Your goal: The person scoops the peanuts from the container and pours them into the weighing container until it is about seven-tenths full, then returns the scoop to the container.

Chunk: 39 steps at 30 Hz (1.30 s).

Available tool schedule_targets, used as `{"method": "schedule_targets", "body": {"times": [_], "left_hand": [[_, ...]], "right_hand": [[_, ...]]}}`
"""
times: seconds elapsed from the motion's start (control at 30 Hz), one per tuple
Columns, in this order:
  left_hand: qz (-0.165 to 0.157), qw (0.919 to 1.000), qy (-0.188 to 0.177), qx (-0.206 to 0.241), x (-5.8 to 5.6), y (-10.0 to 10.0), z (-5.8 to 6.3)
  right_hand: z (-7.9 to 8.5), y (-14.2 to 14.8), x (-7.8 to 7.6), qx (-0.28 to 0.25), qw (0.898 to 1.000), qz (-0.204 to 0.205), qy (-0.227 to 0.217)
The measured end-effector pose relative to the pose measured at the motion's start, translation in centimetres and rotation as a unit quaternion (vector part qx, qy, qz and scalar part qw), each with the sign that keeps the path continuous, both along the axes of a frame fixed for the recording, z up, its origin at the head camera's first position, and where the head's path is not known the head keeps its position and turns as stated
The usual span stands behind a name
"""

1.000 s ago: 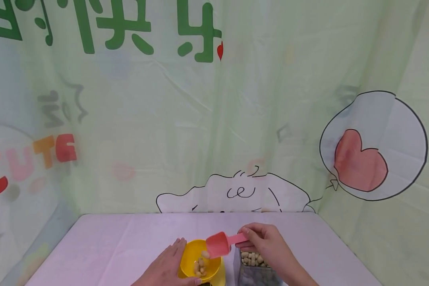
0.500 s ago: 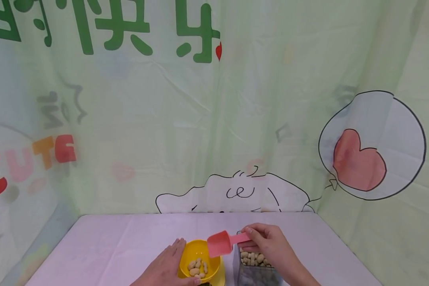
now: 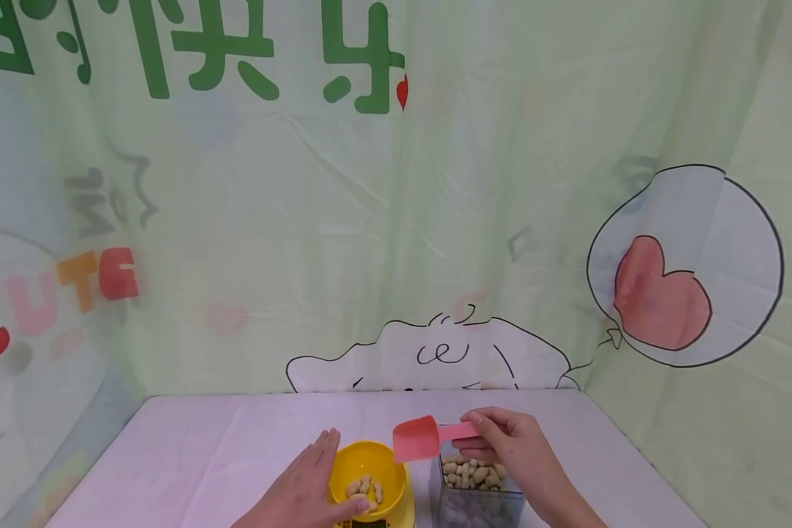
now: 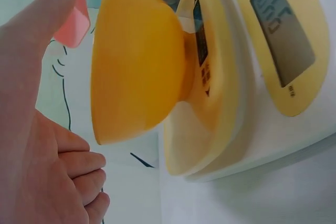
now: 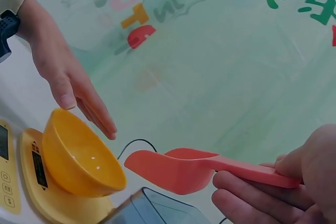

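Note:
My right hand (image 3: 521, 447) pinches the handle of a pink scoop (image 3: 417, 438) between thumb and fingers. No peanuts show in the scoop, held between the bowl and the clear container (image 3: 482, 506) of peanuts (image 3: 471, 474). A yellow bowl (image 3: 386, 469) with several peanuts (image 3: 365, 487) in it stands on a yellow-and-white kitchen scale (image 4: 220, 145). Beside the bowl's left side, my left hand (image 3: 300, 480) has its fingers extended, the thumb near the rim; whether it touches, I cannot tell. In the right wrist view, the left hand (image 5: 68, 72) hovers by the bowl (image 5: 79, 156).
A pale lilac cloth covers the table (image 3: 204, 455). Behind it hangs a light green printed curtain (image 3: 303, 220) with green characters and a cartoon figure. The scale's display (image 4: 282, 30) faces the near side, its digits hard to read.
Peanuts have dropped from the scoop into the bowl. My right hand has moved the scoop right and up, away from the bowl. My left hand's fingers have shifted slightly up and left.

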<state>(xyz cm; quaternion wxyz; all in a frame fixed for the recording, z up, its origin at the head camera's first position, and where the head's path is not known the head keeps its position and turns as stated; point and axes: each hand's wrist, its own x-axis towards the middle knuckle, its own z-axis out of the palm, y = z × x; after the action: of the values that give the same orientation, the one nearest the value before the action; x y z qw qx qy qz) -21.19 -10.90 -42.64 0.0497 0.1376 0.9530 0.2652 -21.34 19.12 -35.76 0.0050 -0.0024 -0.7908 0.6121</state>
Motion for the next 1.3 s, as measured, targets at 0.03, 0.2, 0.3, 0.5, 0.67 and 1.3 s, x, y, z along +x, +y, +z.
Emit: {"method": "schedule_targets", "body": {"times": [0.03,0.2,0.3,0.5,0.67,1.3], "left_hand": [[0.000,1.0000,0.003,-0.003,0.0,0.1,0.2],[-0.004,0.9999,0.010,-0.004,-0.1,0.4,0.9],[-0.013,0.9998,0.018,-0.003,-0.1,0.6,1.1],[-0.049,0.9967,0.061,-0.021,-0.9,1.4,1.7],[-0.084,0.9892,0.106,-0.057,-2.1,2.5,2.5],[-0.125,0.9819,0.087,-0.113,-6.1,8.8,4.0]], "right_hand": [[0.1,0.3,0.1,0.000,1.000,-0.003,0.001],[0.4,1.9,0.5,-0.026,1.000,0.012,0.007],[0.6,2.9,0.8,-0.042,0.999,0.024,0.010],[0.4,5.0,1.3,-0.067,0.998,0.006,0.011],[0.1,6.6,1.6,-0.085,0.996,-0.020,0.001],[-1.8,9.7,2.5,-0.082,0.995,-0.024,-0.046]]}}
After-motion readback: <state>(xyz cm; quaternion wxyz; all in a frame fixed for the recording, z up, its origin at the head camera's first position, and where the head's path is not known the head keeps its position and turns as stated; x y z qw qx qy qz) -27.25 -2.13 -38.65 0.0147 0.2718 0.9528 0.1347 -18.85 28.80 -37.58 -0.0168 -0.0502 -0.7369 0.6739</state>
